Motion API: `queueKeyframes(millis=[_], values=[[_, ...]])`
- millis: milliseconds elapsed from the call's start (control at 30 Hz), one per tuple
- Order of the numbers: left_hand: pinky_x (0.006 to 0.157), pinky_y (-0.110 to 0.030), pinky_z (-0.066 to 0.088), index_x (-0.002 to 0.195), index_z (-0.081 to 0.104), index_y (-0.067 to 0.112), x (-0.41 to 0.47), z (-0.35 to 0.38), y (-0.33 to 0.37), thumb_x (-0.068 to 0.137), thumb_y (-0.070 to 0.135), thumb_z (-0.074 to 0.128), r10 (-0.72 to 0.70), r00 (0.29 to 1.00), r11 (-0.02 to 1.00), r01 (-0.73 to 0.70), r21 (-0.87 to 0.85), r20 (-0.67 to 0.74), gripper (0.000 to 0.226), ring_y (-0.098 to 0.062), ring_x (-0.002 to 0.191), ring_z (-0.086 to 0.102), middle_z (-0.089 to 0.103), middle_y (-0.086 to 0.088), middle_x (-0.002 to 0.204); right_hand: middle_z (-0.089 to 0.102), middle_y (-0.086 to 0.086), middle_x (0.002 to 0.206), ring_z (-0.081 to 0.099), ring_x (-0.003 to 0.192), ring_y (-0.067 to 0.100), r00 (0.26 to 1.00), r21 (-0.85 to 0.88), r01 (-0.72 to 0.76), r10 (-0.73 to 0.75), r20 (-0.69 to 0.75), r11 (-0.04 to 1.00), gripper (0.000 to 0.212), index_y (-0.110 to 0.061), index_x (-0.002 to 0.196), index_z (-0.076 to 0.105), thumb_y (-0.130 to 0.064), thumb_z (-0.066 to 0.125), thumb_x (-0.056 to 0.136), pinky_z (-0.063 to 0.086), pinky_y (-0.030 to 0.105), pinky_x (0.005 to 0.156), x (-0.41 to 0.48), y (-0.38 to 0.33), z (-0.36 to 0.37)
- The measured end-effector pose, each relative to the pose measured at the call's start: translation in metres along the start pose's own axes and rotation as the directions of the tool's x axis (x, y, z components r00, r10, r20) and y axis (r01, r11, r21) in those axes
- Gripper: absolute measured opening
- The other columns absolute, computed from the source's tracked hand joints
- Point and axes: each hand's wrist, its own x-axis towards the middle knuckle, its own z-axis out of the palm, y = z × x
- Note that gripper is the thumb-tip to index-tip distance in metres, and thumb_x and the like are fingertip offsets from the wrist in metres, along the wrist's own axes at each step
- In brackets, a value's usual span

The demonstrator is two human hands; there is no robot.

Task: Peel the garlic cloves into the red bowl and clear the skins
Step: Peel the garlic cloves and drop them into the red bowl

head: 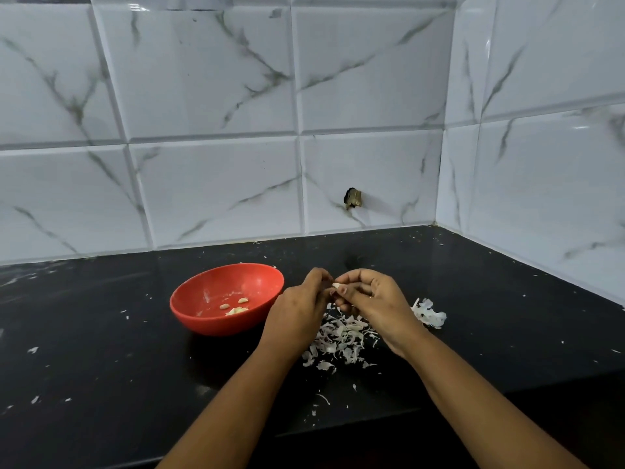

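Observation:
A red bowl (203, 316) stands on the black counter, left of my hands, with a few peeled garlic cloves (235, 307) lying inside. My left hand (299, 308) and my right hand (373, 301) meet above the counter, and both pinch one small garlic clove (336, 286) between their fingertips. Below the hands lies a pile of white garlic skins (340, 338). A separate clump of skins (429, 314) sits just right of my right hand.
The black counter (101, 350) runs back to a white marble-patterned tiled wall and a corner at the right. Small skin flakes are scattered across the counter. A dark hole (352, 198) marks the wall tile behind. The counter's front edge passes under my forearms.

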Motion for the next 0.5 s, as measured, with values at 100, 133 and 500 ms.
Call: queueKeyframes(millis=[100,133,500], values=[[0.067,-0.042,0.050,0.114,0.056,0.026,0.001,0.000,0.004,0.099,0.033,0.043,0.008,1.000,0.986,-0.008,0.169,0.004,0.021,-0.029,0.080,0.064,0.070,-0.006,0.086,0.068,0.003,0.071,0.065,0.062,0.007,1.000,-0.064,0.009,-0.008,0.002,0.998,0.009,0.000,0.095,0.066,-0.001,0.066,0.087,0.049,0.015,0.059,0.000,0.002,0.001],[0.067,-0.041,0.049,0.114,0.058,0.025,0.001,-0.001,0.006,0.099,0.032,0.043,0.018,1.000,0.978,-0.017,0.209,-0.004,0.022,-0.029,0.081,0.064,0.070,-0.006,0.087,0.068,0.003,0.070,0.065,0.062,0.007,1.000,-0.078,0.009,-0.009,0.000,0.997,0.008,0.001,0.095,0.066,-0.001,0.065,0.087,0.050,0.015,0.059,0.001,0.003,0.001],[0.055,-0.031,0.030,0.099,0.047,0.018,-0.002,-0.001,0.019,0.102,0.035,0.028,0.066,0.994,0.842,-0.100,0.531,0.082,0.026,-0.029,0.081,0.064,0.066,-0.002,0.093,0.064,0.004,0.066,0.058,0.056,0.009,1.000,-0.240,0.006,-0.007,-0.003,0.971,0.011,0.001,0.092,0.066,-0.004,0.056,0.095,0.049,0.019,0.055,0.003,0.009,0.000]])
